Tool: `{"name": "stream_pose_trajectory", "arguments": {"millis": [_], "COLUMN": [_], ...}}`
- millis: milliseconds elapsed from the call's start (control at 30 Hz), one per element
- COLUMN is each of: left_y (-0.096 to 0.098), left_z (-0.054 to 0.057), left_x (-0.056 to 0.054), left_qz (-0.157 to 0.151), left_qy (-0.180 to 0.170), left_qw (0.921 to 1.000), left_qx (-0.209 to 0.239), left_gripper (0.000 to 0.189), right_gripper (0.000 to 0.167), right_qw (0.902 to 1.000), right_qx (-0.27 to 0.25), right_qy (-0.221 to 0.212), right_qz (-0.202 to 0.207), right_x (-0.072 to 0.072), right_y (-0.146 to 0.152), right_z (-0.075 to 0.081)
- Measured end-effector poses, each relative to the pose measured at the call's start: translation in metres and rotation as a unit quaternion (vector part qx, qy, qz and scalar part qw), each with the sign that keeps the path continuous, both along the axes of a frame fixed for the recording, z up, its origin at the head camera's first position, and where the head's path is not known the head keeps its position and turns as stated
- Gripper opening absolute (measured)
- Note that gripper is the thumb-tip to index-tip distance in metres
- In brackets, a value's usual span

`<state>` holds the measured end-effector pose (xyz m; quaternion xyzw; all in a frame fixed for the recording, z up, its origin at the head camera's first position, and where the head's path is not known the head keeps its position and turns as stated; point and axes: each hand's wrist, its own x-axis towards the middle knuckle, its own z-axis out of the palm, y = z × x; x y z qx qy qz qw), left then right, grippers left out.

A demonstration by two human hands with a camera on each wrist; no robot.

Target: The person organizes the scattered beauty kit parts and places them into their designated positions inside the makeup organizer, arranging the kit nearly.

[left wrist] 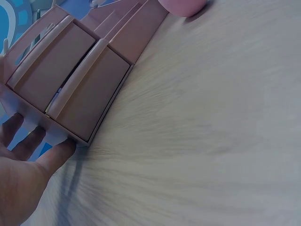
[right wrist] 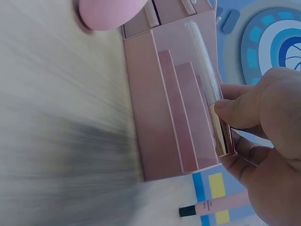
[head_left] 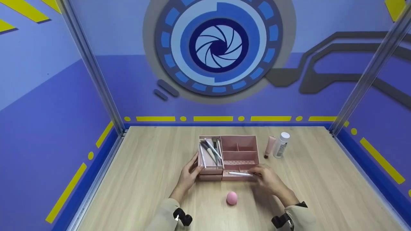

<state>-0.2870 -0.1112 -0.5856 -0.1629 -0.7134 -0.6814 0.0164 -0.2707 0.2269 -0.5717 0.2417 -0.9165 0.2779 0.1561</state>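
A pink desk organizer [head_left: 240,150] stands on the table, with two drawer fronts at its lower left. My left hand [head_left: 188,176] rests against the organizer's left side, fingertips [left wrist: 62,149] touching the side panel. Over the front right compartments, my right hand [head_left: 269,179] pinches a slim cosmetic tube [right wrist: 203,61] with a pale barrel and a shiny gold end. The tube lies roughly level, its pale end pointing left. Several makeup brushes [head_left: 210,150] and slim sticks lie in the organizer's top left tray. A pink egg-shaped makeup sponge [head_left: 231,198] sits in front of the organizer.
Right of the organizer lie a small pink squeeze tube [head_left: 270,146] with a dark cap and a white bottle [head_left: 282,145]. The wooden table [head_left: 147,150] meets a painted blue-purple wall [head_left: 128,83] at the back. Metal posts [head_left: 93,70] stand at the back corners.
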Motion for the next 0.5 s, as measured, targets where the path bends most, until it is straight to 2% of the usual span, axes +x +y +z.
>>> {"name": "stream_pose_trajectory", "arguments": {"millis": [167, 400, 500], "left_y": [0.000, 0.001, 0.001], "left_z": [0.000, -0.002, -0.001], "left_x": [0.000, -0.001, -0.001], "left_qz": [0.006, 0.000, 0.007], "left_qy": [-0.003, 0.003, 0.006], "left_qw": [1.0000, 0.9999, 0.9999], "left_qx": [-0.004, -0.011, -0.008], "left_gripper": [0.059, 0.060, 0.059], "right_gripper": [0.021, 0.023, 0.022], "right_qw": [0.9995, 0.9995, 0.9992], "right_qx": [-0.007, -0.013, -0.022], "right_qy": [-0.030, -0.024, -0.031], "right_qz": [-0.007, -0.014, -0.013], "right_x": [-0.005, -0.015, -0.020], "right_y": [-0.001, 0.000, -0.001], "right_z": [0.007, 0.014, 0.016]}}
